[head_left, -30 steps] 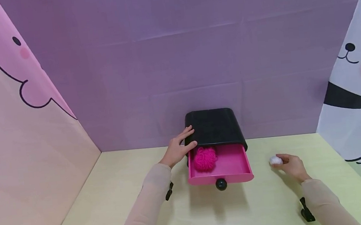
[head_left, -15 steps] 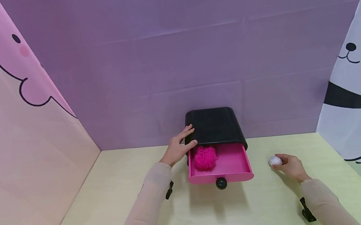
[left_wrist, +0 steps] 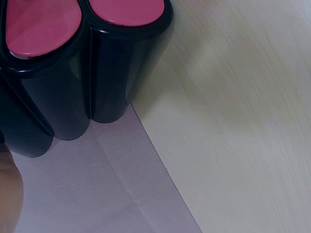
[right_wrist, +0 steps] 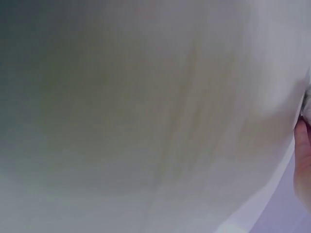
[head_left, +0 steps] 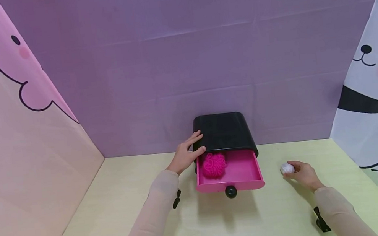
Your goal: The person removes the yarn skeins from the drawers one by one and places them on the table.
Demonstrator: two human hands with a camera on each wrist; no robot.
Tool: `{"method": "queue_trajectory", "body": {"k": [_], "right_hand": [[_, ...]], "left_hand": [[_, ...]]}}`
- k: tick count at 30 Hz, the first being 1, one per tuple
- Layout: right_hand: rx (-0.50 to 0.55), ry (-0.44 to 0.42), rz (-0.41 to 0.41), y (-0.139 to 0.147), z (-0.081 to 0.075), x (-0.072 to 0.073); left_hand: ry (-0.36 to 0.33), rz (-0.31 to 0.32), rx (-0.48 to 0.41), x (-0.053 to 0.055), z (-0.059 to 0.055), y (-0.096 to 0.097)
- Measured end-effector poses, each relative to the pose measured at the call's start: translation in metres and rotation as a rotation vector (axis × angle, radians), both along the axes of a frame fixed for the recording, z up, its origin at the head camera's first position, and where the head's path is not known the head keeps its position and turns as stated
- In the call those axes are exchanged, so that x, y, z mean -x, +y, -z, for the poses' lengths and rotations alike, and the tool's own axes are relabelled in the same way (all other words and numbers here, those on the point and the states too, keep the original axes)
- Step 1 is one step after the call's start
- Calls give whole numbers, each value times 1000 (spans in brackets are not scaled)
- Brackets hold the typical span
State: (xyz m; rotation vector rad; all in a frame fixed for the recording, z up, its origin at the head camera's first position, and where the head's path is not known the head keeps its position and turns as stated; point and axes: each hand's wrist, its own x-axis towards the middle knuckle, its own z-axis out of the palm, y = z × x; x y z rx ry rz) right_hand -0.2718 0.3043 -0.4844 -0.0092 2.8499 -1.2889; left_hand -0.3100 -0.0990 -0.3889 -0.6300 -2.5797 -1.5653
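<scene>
In the head view a black drawer unit [head_left: 225,129] stands against the back wall, its pink top drawer [head_left: 244,168] pulled out. A bright pink ball of yarn [head_left: 214,165] lies in that drawer's left side. My left hand [head_left: 184,157] rests on the unit's left top edge, fingers spread and thumb near the drawer opening. Over to the right, my right hand [head_left: 303,174] pinches a small white ball [head_left: 287,168] between thumb and fingers, close over the table. Part of this ball [right_wrist: 307,107] shows at the right wrist view's edge, with my thumb [right_wrist: 302,145] against it.
The drawer's round black knob [head_left: 231,192] juts toward me. Lower pink drawer fronts [left_wrist: 43,26] appear in the left wrist view. A pale wooden table [head_left: 116,218] meets a purple back wall [head_left: 169,58], with printed panels on both sides.
Almost nothing differs. The white ball has turned or shifted very slightly left in my right hand, while my left hand keeps its place on the drawer unit.
</scene>
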Motion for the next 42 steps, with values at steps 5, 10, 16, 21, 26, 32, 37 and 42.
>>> {"method": "queue_trajectory", "body": {"k": [5, 10, 16, 21, 26, 32, 37, 42], "right_hand": [[5, -12, -11, 0, -2, 1], [15, -22, -15, 0, -5, 2], [19, -28, 5, 2, -6, -1], [29, 1, 27, 5, -7, -4], [5, 80, 38, 5, -22, -4], [1, 169, 42, 0, -46, -5], [16, 262, 44, -8, -60, -4], [59, 310, 27, -18, -70, -7]], "left_hand": [[4, 6, -4, 1, 0, 0], [-5, -1, -2, 2, 1, 1], [-11, 11, 1, 0, -2, 3], [-41, 42, 5, -6, -12, 3], [-15, 29, -5, 4, 1, 0], [1, 15, -12, 4, 3, 0], [-4, 9, -7, 4, 2, 0], [-41, 34, -11, 5, 0, 0]]}}
